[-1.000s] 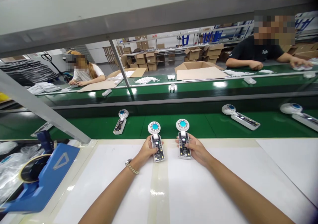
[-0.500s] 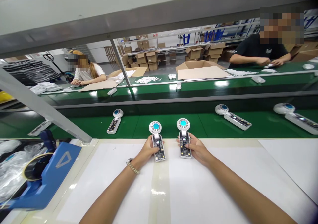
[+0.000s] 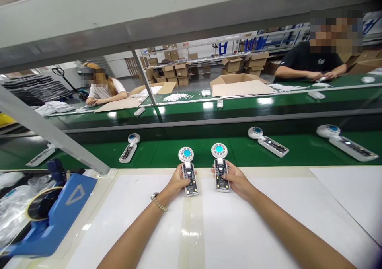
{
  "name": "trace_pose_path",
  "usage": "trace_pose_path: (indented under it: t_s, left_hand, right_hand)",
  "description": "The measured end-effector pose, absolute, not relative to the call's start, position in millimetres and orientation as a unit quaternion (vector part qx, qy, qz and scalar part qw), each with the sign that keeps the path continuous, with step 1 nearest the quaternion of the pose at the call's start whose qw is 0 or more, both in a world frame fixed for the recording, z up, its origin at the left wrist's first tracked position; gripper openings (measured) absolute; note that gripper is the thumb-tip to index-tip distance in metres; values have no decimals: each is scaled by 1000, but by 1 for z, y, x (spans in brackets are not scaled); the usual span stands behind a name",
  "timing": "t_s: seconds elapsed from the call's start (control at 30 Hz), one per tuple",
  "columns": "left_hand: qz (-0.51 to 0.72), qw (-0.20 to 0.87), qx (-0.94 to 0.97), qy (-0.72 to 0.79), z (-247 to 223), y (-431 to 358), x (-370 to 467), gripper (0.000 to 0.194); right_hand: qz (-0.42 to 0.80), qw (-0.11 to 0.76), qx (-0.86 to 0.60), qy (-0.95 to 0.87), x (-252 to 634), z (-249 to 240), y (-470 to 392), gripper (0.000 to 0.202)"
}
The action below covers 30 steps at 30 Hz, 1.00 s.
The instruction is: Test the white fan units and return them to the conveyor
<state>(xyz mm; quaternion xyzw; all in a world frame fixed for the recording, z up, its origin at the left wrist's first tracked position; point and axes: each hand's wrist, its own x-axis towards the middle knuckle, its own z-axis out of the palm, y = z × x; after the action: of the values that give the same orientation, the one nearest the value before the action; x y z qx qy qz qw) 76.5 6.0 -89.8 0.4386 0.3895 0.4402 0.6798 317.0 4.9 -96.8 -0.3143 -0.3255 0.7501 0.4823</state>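
Note:
My left hand (image 3: 177, 183) is wrapped around the see-through handle of a small handheld fan (image 3: 189, 172), its thumb lying on the front of the handle. A matching handheld fan (image 3: 220, 167) is in my right hand (image 3: 239, 182), with that thumb also pressed on the handle's front. Both fans stand side by side, round heads up, over the worktable's back edge. Each head has a white ring with a blue centre. Circuit parts and a lit white spot show through both handles. The fingers behind the handles are mostly hidden.
More fans, such as one fan (image 3: 129, 147) and another fan (image 3: 268, 141), lie on the green conveyor belt (image 3: 167, 141). At left is a blue tape dispenser (image 3: 70, 201) beside bagged parts (image 3: 14, 209). A slanted metal post (image 3: 59, 129) rises there. Two people work across the line.
The fans on the near belt have shifted left, while small white parts on the far belt have moved right. Both hands keep their fans in nearly the same place.

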Motion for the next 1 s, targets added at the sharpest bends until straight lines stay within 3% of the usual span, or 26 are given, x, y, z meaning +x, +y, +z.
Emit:
trace_pose_path:
  t_s: [0.67, 0.8, 0.9, 1.0]
  left_hand:
    - [462, 679, 431, 374, -89, 6, 78, 66]
    - [464, 676, 394, 414, -82, 5, 84, 46]
    - [421, 650, 385, 502, -77, 11, 90, 57]
    - [417, 564, 445, 556, -72, 29, 97, 59]
  right_hand:
    - [751, 463, -288, -373, 318, -96, 3, 67]
    - [793, 429, -262, -346, 315, -94, 3, 36]
    - [806, 393, -299, -327, 301, -94, 11, 50]
    - [730, 395, -393, -396, 275, -93, 31, 57]
